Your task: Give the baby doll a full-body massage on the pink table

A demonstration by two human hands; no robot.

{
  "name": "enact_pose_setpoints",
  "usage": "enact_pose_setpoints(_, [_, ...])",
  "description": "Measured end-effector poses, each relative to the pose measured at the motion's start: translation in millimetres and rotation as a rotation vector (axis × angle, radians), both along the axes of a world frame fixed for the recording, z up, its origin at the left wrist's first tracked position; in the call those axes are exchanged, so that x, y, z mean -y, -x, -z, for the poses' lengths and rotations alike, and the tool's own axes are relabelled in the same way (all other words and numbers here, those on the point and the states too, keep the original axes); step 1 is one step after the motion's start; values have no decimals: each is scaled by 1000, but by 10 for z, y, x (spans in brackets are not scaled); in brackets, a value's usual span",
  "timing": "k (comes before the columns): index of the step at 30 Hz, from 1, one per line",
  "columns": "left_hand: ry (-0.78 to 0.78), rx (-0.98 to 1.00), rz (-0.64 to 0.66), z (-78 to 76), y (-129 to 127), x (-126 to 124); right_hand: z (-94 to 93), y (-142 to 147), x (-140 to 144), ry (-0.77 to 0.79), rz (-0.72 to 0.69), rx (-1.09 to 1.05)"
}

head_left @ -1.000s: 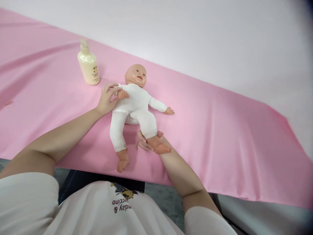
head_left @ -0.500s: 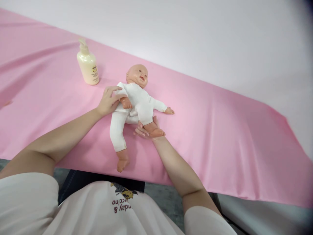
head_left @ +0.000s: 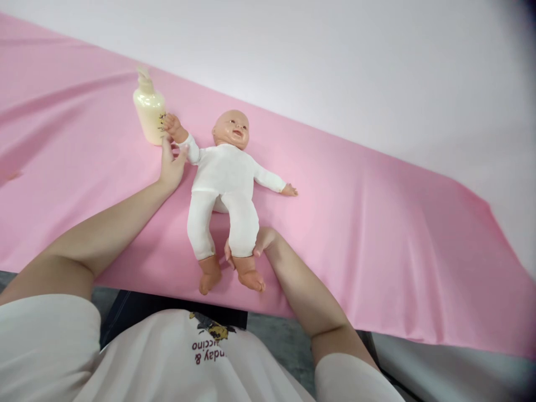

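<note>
The left hand [head_left: 172, 167] has its fingers closed around the raised arm of the doll [head_left: 224, 170], and the right hand [head_left: 264, 240] has its fingers curled around the leg at lower middle. The doll lies on its back in the centre of the frame, on the wrinkled pink bench cloth [head_left: 326, 212]. One pump bottle [head_left: 149, 111] stands at upper left, a white surface [head_left: 377, 72] fills the upper right, grey floor [head_left: 280, 343] shows below

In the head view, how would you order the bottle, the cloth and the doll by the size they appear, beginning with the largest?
1. Cloth
2. Doll
3. Bottle
</note>
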State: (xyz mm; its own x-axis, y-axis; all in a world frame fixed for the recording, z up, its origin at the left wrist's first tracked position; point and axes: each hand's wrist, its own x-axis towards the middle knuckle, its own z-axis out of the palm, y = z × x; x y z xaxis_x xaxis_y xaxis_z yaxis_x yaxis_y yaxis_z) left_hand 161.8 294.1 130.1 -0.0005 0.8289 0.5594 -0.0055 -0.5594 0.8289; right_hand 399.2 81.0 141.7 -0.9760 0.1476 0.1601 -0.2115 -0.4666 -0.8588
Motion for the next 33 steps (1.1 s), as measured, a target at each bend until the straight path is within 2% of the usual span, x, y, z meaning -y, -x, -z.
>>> enact_pose_setpoints(4, [7, 23, 3, -42, -12, 37, 67, 15, 15, 29, 3, -66])
enact_pose_setpoints(6, [-33, -27, -14, -41, -17, 67, 116, 37, 33, 42, 128, -125])
enact_pose_setpoints(9, [-150, -195, -41, -54, -22, 145, 139, 84, 55, 73, 459, -228])
enact_pose_setpoints(11, [-227, -325, -31, -89, -27, 222, 114, 99, 45, 110, 622, -259])
enact_pose_setpoints(18, [-415, -623, 118, -229, -45, 412, -33, 1, -61, 352, 851, -92])
enact_pose_setpoints(21, [-433, -683, 157, -251, -40, 422, -57, -21, -71, 375, 886, -70])
enact_pose_setpoints(25, [-406, -691, 144, -255, -48, 432, -51, -21, -78, 365, 880, -74])
enact_pose_setpoints(30, [-397, -540, 81, -196, -62, 399, 9, 16, -46, 295, 807, -134])
enact_pose_setpoints(33, [-315, -425, 34, -114, -55, 296, 51, 58, 10, 204, 747, -137])
